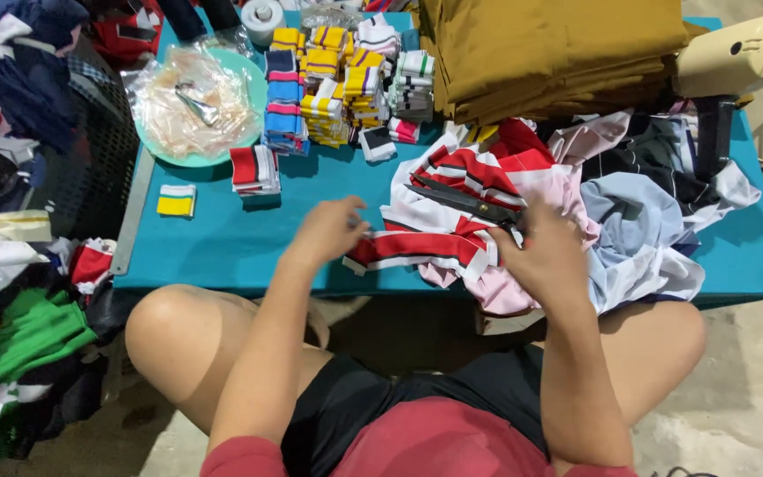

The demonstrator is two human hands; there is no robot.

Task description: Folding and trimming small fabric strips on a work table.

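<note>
Bare strip of teal tabletop (249, 234) open ahead of left hand (327, 231). Stacks of striped knit bands (337, 79) wall off far edge. Heap of mixed cloth pieces (646, 212) crowds right hand (545, 256); black scissors (465, 201) lie across red-and-white striped fabric (452, 243). Folded mustard cloth pile (549, 53) blocks far right.
</note>
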